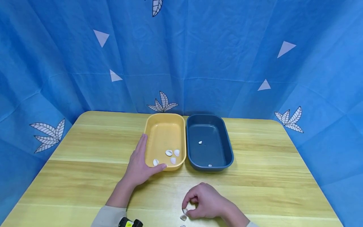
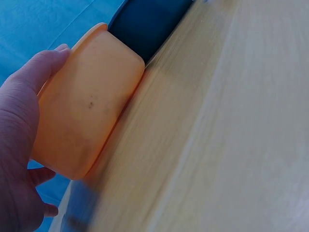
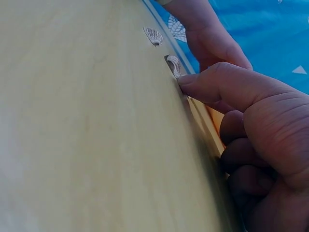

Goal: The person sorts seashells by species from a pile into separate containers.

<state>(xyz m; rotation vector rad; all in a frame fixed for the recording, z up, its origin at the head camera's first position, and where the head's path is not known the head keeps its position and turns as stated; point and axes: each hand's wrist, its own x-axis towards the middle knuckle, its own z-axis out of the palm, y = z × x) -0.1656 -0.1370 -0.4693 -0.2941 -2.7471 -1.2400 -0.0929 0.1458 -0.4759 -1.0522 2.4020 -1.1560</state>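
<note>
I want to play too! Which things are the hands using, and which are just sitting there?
In use:
left hand resting against yellow tray
right hand picking at a shell
shells in tray

Just there:
dark blue tray
wooden table
blue cloth

left hand (image 1: 139, 164) flat, fingers straight | right hand (image 1: 204, 201) curled (grip apparently pinching)

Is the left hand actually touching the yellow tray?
Touching. In the head view the left hand lies flat against the yellow tray, thumb along its near corner. The left wrist view shows the palm and thumb pressed to its wall with no gap.
</note>
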